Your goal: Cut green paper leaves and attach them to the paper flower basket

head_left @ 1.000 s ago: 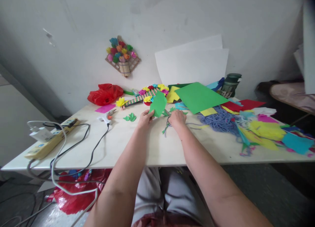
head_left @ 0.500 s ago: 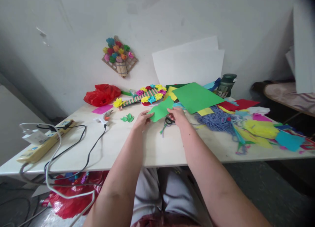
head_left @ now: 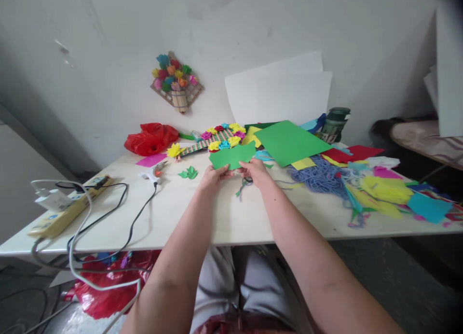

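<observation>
Far to the left of the hands, one yellow power strip (head_left: 61, 212) is lying on the table (head_left: 173, 213), and one red plastic bag (head_left: 150, 138) is sitting beyond it; what is inside cannot be told. Two small green paper leaves (head_left: 188, 173) are lying just left of the left hand (head_left: 213, 175). Both hands are pinching one green paper piece (head_left: 232, 156) by its lower edge, the right hand (head_left: 256, 171) gripping beside the left. A large green sheet (head_left: 289, 142) is lying just beyond the right hand.
</observation>
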Demonstrator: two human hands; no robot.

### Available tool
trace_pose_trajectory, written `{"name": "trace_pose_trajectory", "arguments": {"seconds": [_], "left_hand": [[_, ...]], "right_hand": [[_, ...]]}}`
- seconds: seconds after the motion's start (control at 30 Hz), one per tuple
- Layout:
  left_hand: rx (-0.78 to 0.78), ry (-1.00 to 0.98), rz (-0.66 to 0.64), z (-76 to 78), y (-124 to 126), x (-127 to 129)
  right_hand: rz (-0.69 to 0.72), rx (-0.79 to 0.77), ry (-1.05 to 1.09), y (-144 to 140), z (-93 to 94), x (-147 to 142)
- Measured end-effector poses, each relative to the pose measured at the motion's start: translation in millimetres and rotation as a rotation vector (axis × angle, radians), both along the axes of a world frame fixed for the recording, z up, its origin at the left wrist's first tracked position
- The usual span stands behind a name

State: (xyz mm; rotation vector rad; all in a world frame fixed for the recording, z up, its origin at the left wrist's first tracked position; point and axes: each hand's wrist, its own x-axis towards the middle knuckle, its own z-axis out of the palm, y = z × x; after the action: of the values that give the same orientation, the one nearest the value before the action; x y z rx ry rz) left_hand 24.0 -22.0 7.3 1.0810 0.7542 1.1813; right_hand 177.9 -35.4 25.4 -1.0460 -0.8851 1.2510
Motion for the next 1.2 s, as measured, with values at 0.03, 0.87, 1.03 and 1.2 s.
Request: {"name": "trace_pose_trajectory", "arguments": {"seconds": [0.03,0.87,1.03,1.2], "left_hand": [[0.000,0.015,0.017,0.1,0,-1],[0.064,0.074,-0.003,-3.8,2,5],[0.043,-0.006,-0.011,-1.1,0,5],[-0.001,-0.060,-0.033,0.4,0,5]], "right_hand": [[0.018,-0.008,-0.008,-1,0.2,1],[0.143,0.008,0.020,-3,-2.6,-10],[0.181,0.002,0.029,-6,-1.8,-11],[0.235,-0.015,0.098,-6,-2.1,-10]]}}
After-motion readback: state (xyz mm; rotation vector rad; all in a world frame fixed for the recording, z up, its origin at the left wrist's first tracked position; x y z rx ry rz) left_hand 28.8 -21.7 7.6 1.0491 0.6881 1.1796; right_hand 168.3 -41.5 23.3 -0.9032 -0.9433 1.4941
